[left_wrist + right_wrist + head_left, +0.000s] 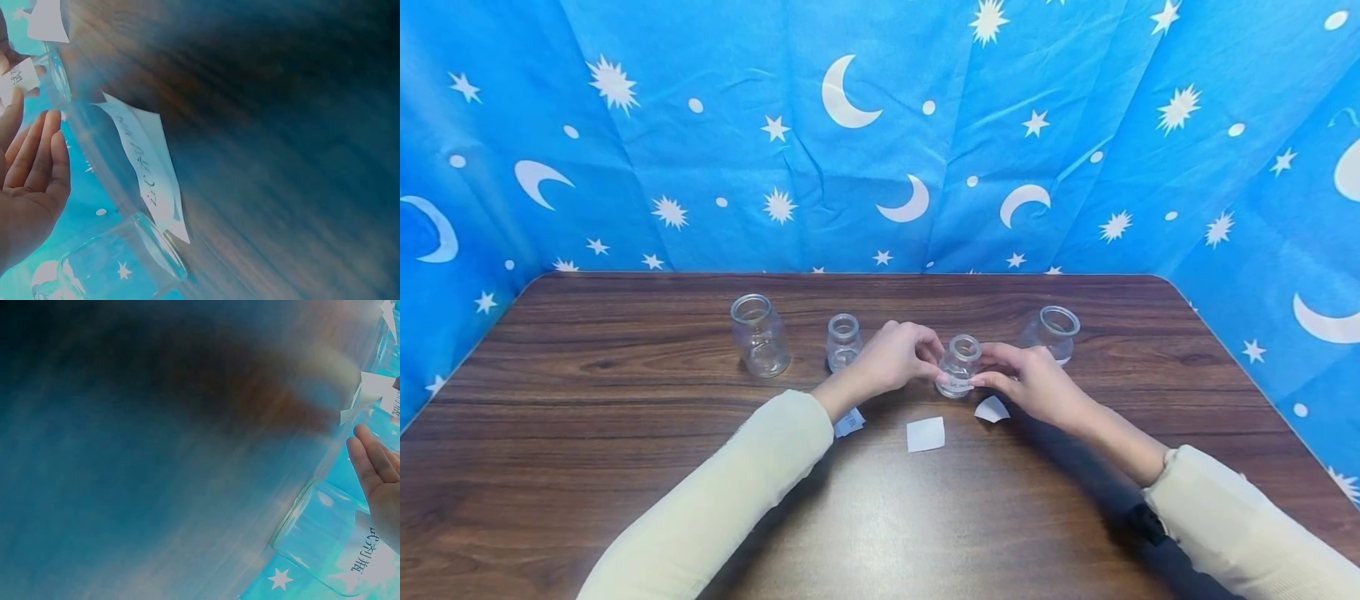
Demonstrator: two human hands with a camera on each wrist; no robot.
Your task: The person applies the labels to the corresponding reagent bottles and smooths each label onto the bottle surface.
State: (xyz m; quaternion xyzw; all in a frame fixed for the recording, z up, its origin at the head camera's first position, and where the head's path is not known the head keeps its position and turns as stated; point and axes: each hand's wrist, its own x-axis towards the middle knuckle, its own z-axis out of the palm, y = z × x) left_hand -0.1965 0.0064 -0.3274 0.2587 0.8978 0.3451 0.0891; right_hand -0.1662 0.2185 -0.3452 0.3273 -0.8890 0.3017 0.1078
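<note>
Glass jar (963, 353) near “试剂瓶” label (365, 553)

1. A table (587, 417) with a dark brown wood grain is filling the lower part of the head view, its streaks running mostly from left edge to right edge.
2. Blue cloth (722, 158), printed with white moons, stars and dots, is hanging beyond the far edge like a wall, showing creases and vertical folds.
3. Past the left and right edges, the same cloth is closing in both sides.
4. The two far corners are lying near the cloth.
5. Toward the near edge, roughly midway across, light is spreading a pale sheen (880, 550) over the wood.
</note>
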